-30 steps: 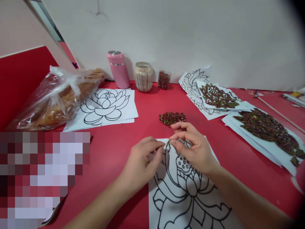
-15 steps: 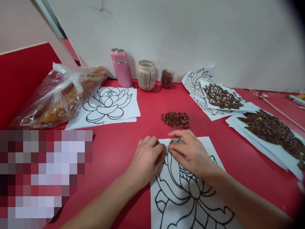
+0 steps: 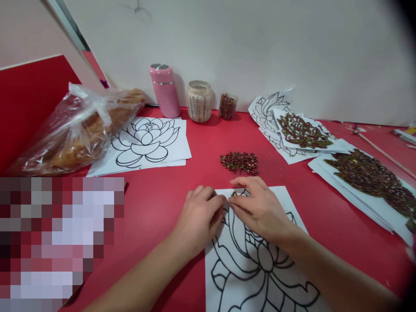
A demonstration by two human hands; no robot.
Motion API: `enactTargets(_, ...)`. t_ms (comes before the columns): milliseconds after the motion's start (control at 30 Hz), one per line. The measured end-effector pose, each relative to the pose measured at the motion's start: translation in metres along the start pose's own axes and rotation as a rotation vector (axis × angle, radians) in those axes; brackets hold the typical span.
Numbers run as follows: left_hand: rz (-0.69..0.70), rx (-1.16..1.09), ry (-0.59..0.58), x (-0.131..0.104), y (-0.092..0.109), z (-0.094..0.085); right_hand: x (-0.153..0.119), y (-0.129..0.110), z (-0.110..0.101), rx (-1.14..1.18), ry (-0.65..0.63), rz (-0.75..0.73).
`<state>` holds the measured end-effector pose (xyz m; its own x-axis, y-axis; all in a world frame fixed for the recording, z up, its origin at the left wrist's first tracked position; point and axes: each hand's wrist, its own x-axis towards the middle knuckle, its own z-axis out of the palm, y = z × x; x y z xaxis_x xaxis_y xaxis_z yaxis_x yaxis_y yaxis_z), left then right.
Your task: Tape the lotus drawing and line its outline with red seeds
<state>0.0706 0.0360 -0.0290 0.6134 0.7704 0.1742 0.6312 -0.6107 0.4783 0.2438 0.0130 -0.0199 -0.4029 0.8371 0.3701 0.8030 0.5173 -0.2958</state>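
A white sheet with a black flower outline (image 3: 240, 281) lies in front of me on the red table. My left hand (image 3: 203, 214) rests at its upper left edge, fingers curled together; what they hold, if anything, is hidden. My right hand (image 3: 260, 208) is over the top of the drawing, thumb and index finger close together near the left hand's fingertips, other fingers partly spread. Anything between them is too small to make out. A few small beans (image 3: 234, 194) sit at the top of the outline. Just beyond the sheet is a pile of red and green beans (image 3: 239, 163).
A pink flask (image 3: 165, 92), a jar (image 3: 199, 102) and a small cup of beans (image 3: 228, 106) stand along the wall. Bean-covered sheets (image 3: 373, 182) lie at right. Left are flower drawings (image 3: 146, 143) and a plastic bag (image 3: 81, 134).
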Motion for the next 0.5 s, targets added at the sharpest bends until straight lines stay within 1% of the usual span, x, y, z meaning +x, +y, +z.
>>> enactTargets(267,0.003,0.024,-0.007,0.0004,-0.0011,0.0010,-0.0026,0.0036,-0.0015,0.071,0.032,0.020)
enactTargets(433,-0.006,0.032,-0.005,-0.0003,-0.0006,0.0015,-0.0032,0.0066,-0.0043,0.093,0.085,0.065)
enactTargets(500,-0.010,0.036,-0.007,-0.0006,-0.0005,0.0012,-0.0034,0.0071,-0.0042,0.104,0.087,0.081)
